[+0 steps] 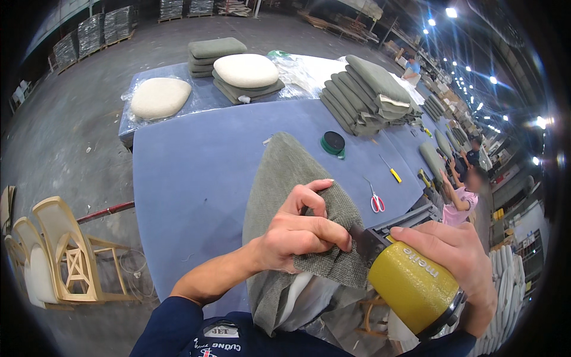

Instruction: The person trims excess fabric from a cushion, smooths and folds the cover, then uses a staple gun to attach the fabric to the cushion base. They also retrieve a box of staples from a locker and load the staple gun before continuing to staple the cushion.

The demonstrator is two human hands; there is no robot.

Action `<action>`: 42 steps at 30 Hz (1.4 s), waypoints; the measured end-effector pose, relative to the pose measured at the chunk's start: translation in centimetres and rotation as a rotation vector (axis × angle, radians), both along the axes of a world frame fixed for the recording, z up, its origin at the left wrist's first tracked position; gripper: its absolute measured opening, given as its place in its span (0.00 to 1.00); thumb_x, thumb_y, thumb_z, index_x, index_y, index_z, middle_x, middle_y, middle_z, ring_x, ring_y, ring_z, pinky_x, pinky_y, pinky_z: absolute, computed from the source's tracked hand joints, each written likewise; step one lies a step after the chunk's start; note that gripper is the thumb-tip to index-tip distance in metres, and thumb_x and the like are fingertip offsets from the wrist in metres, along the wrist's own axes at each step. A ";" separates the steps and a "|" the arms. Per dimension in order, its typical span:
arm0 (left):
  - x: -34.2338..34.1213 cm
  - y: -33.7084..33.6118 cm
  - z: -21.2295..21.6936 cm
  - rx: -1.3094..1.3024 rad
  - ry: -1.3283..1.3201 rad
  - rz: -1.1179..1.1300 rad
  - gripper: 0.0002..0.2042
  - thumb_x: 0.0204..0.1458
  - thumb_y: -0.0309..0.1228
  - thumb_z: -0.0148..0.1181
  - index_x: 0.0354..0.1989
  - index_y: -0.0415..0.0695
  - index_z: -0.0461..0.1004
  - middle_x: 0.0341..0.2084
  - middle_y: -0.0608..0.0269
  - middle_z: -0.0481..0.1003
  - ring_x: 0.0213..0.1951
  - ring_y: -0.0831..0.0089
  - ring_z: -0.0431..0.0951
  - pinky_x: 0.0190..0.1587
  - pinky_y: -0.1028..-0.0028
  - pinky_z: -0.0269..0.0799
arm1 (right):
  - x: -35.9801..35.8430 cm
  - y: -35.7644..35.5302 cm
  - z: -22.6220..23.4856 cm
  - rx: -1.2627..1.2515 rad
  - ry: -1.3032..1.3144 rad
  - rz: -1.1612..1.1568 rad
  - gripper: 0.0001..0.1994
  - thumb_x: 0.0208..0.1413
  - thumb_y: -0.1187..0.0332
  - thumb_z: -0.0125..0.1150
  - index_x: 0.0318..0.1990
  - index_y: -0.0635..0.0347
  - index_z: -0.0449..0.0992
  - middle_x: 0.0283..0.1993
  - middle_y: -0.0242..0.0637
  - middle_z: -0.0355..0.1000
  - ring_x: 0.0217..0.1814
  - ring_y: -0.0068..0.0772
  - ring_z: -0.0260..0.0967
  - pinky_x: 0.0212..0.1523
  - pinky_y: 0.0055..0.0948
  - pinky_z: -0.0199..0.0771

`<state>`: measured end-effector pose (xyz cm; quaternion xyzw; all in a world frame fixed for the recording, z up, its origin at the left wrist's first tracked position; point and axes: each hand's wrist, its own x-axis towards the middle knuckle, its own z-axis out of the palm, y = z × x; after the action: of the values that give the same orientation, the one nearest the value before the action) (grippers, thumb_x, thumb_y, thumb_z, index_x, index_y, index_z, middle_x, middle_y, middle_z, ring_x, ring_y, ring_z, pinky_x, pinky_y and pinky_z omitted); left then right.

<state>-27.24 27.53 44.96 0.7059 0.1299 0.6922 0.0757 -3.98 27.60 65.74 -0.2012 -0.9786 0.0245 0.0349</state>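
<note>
My left hand [300, 229] pinches grey-green woven fabric over the edge of a seat cushion [279, 184] that stands tilted on the blue table [196, 172]. White padding shows under the fabric near my body. My right hand [458, 256] grips a yellow staple gun [410, 285]; its dark nose [369, 238] presses against the folded fabric just right of my left fingers.
Red-handled scissors [376, 202], a yellow-handled tool [392, 172] and a green round tin [333, 143] lie on the table. Stacks of grey-green cushions [366, 95] and cream cushions [160, 97] sit farther back. Wooden chair frames [65, 250] stand left. A person [461, 199] works at right.
</note>
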 end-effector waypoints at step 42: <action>-0.5 0.3 1.0 -0.010 -0.046 0.023 0.13 0.44 0.21 0.71 0.28 0.49 0.70 0.35 0.72 0.85 0.38 0.68 0.65 0.70 0.47 0.57 | 1.7 -1.0 -2.1 -0.151 0.261 -0.067 0.35 0.42 0.62 0.72 0.62 0.66 0.76 0.39 0.46 0.77 0.37 0.48 0.77 0.40 0.35 0.74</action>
<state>-27.77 27.80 45.93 0.6879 0.1395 0.7084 0.0744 -2.29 26.56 63.63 -0.2309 -0.9539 0.1226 0.1476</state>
